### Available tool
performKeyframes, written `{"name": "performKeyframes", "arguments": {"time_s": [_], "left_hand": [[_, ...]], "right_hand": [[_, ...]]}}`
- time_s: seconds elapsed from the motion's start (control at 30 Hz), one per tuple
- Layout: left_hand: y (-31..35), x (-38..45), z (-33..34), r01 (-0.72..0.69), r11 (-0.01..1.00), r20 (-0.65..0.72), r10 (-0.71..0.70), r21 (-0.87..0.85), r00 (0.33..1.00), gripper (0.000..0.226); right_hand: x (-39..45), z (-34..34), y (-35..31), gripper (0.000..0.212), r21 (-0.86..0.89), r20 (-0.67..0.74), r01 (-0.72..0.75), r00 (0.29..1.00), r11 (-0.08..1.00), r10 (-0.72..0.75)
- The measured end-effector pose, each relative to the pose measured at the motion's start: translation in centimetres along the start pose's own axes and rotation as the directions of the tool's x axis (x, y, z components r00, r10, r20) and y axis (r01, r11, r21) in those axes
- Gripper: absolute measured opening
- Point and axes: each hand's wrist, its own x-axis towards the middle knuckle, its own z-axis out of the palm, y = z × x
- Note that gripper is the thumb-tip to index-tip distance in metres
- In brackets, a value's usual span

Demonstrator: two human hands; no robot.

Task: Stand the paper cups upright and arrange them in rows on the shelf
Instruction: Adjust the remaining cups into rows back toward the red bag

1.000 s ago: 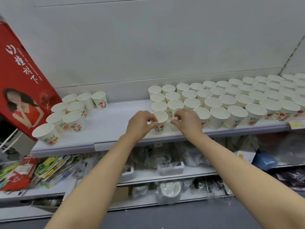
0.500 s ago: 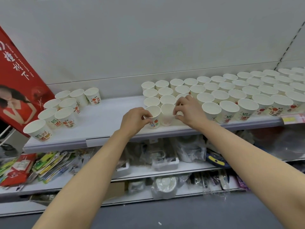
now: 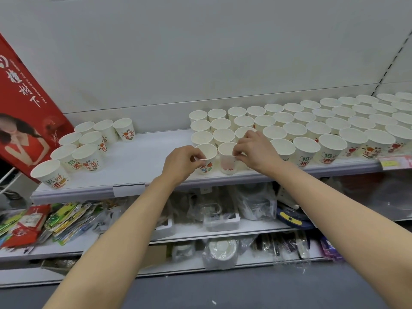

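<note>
The white shelf (image 3: 142, 157) carries upright paper cups (image 3: 305, 130) in rows, a looser cluster (image 3: 87, 148) left.

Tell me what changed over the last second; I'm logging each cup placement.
The right hand brought its cup out of the pack and set it in the front row beside the cup the left hand pinches by the rim. Both hands still grip their cups. The loose group of cups on the left and the filled rows stayed put.

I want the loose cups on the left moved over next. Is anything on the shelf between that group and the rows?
Nothing visible: bare shelf separates the left cup group from the rows' left edge.
</note>
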Motion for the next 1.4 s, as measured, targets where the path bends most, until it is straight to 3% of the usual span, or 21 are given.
{"name": "performKeyframes", "arguments": {"time_s": [0.23,0.63,0.8,0.9,1.0,1.07,1.2,1.3,1.4], "left_hand": [[0.4,-0.5,-0.2,-0.022,1.000,-0.017,0.022,-0.004,1.000,0.024],[-5.0,0.0,-6.0,-0.065,0.980,-0.075,0.080,0.187,0.994,0.020],[-12.3,0.2,-10.0,0.149,0.944,-0.286,-0.062,0.294,0.956,0.020],[-17.0,-0.8,-12.7,0.353,0.835,-0.417,-0.166,0.422,0.893,0.030],[-21.3,-1.7,-14.6,0.455,0.688,-0.360,-0.291,0.565,0.887,0.042],[-23.4,-1.9,-15.4,0.437,0.642,-0.296,-0.321,0.631,0.900,0.028],[-24.9,-2.0,-16.3,0.379,0.748,-0.233,-0.299,0.545,0.925,0.015],[-25.3,-2.0,-16.9,0.290,0.876,-0.234,-0.212,0.386,0.949,0.001],[-25.4,-1.8,-17.3,0.226,0.931,-0.250,-0.155,0.286,0.956,0.004]], "right_hand": [[-0.2,0.0,-0.2,0.029,0.056,-0.010,-0.032,0.999,0.998,0.033],[6.0,1.5,-4.6,0.013,0.098,-0.252,0.095,0.965,0.991,-0.068],[10.9,4.6,-8.2,0.009,0.146,-0.332,0.151,0.938,0.978,-0.095],[14.2,6.6,-10.4,0.009,0.181,-0.357,0.162,0.930,0.970,-0.089],[17.5,8.5,-12.6,0.008,0.206,-0.342,0.150,0.937,0.967,-0.072],[19.6,9.8,-13.9,0.008,0.218,-0.310,0.143,0.948,0.965,-0.070],[23.6,12.1,-16.3,0.008,0.237,-0.227,0.103,0.973,0.966,-0.048],[26.7,13.9,-17.5,0.022,0.212,-0.184,0.070,0.982,0.975,-0.031],[29.7,15.0,-18.8,0.035,0.173,-0.150,0.063,0.988,0.983,-0.037]]}}
